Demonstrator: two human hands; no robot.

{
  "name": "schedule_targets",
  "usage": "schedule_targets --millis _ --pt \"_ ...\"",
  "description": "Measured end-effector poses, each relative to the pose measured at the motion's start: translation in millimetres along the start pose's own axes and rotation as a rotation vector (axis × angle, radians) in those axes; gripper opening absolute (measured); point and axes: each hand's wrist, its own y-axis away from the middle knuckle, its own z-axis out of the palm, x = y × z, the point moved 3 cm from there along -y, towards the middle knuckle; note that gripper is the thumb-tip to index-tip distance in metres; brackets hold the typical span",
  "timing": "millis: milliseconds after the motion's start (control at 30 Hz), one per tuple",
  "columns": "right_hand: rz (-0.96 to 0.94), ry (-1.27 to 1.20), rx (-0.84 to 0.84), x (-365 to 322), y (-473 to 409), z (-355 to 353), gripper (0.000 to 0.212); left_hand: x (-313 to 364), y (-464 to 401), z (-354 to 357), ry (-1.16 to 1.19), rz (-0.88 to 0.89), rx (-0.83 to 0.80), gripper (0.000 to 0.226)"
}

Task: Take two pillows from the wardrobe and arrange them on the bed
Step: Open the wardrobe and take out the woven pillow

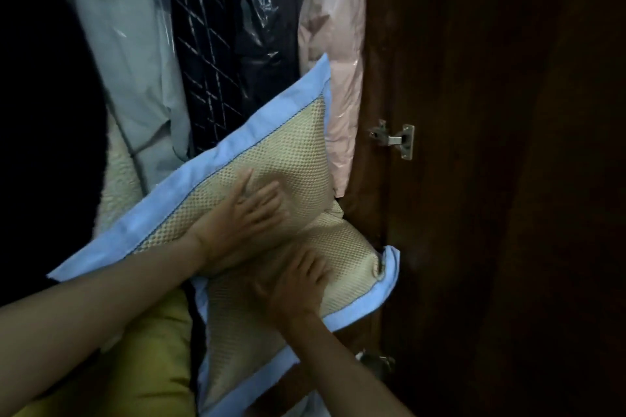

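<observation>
Two beige textured pillows with light blue borders sit in the open wardrobe. The upper pillow (288, 152) leans tilted against the hanging clothes. The lower pillow (342, 267) lies beneath it, its blue corner against the wardrobe's side panel. My left hand (242, 213) presses flat on the upper pillow with fingers spread. My right hand (298, 284) rests on the lower pillow just below, fingers curled into the fabric. The bed is out of view.
Clothes in clear plastic covers hang behind: a pale grey garment (135, 71), a dark checked one (206, 61), a pink one (342, 105). A cream fleece item (118, 179) and a yellow cushion (152, 359) lie at left. The dark wooden door (491, 179) with metal hinge (394, 139) stands at right.
</observation>
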Motion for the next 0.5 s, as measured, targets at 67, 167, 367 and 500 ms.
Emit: schedule_targets --millis 67,167,367,500 --pt "0.082 0.115 0.013 -9 -8 19 0.128 -4 1 16 -0.018 -0.003 0.092 0.091" --pt "0.078 0.26 0.131 -7 -14 34 0.122 -13 -3 32 -0.059 0.016 0.2 0.09" --pt "0.011 0.288 0.159 0 -20 23 0.081 -20 -4 28 -0.126 0.062 0.281 0.034" --pt "-0.133 0.237 0.171 9 -14 -13 0.053 -28 -2 8 -0.073 0.111 0.359 0.013"
